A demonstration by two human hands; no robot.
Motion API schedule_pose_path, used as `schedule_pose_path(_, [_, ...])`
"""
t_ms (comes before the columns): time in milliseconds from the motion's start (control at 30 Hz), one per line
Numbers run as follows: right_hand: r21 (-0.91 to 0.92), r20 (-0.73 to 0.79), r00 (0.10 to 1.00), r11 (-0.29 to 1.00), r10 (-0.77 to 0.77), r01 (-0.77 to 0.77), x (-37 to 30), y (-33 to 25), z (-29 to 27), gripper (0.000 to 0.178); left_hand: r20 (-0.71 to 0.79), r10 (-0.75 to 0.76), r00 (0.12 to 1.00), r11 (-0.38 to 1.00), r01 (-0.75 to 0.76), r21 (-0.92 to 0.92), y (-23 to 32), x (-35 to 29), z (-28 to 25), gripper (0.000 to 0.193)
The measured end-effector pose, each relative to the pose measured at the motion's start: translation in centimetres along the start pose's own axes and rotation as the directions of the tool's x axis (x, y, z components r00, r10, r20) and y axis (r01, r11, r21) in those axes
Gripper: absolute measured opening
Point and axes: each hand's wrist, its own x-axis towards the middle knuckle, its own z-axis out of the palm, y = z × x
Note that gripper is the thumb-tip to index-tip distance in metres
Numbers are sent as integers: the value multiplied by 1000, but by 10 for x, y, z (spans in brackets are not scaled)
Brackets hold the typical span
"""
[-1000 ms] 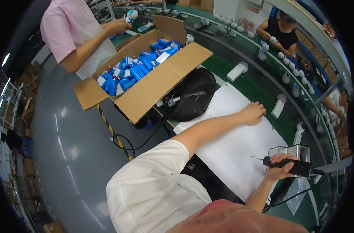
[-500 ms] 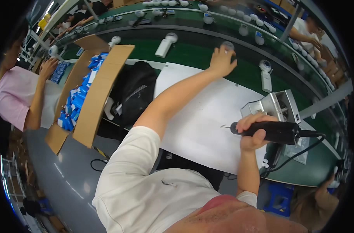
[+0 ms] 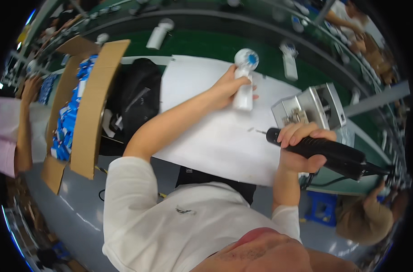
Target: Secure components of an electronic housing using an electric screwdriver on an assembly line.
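My left hand [image 3: 231,87] is closed around the handle of a white handheld fan [image 3: 244,97], whose round head with a blue centre points away from me. The fan hangs over the white sheet [image 3: 206,131] on the bench. In my right hand [image 3: 301,144] is a black electric screwdriver [image 3: 331,156]; its thin bit points left over the sheet, and its cable runs off to the right. Just beyond that hand stands a metal screw feeder [image 3: 313,106]. Motion blurs the fan slightly.
Left of the sheet are a black bag [image 3: 140,97] and a cardboard box [image 3: 95,109] of blue packets. More white fans [image 3: 159,35] lie on the green conveyor [image 3: 197,38]. A co-worker in pink [image 3: 7,131] is at the far left. A blue stool [image 3: 322,207] stands lower right.
My left hand has taken hold of a fan at the conveyor and drawn it back over the sheet. My right hand still grips the screwdriver, now tilted more. The whole view has shifted.
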Motion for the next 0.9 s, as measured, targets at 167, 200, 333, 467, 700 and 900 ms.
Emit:
schedule_pose_path(167, [-11,48,998,999,-49,50,0,3,4,50,176,-218,960,952,249,-179,-45,-46,3,49])
schedule_pose_path(200, [-25,60,997,998,-58,59,1,10,4,49,223,-211,952,953,251,-169,-47,-45,0,47])
schedule_pose_path(333, [-79,80,995,995,-57,63,-1,30,2,48,317,-203,926,952,262,-156,-52,-47,-3,44])
schedule_pose_path(467, [-135,80,996,990,-30,40,-6,43,0,46,314,-210,926,952,267,-152,-51,-50,-4,45])
schedule_pose_path(700, [-61,55,998,998,15,-12,-9,57,-1,37,341,-179,923,957,244,-159,-55,-50,-5,51])
schedule_pose_path(900, [-60,-54,989,989,134,-137,-10,63,0,36,354,-191,915,960,249,-127,-55,-48,-8,55])
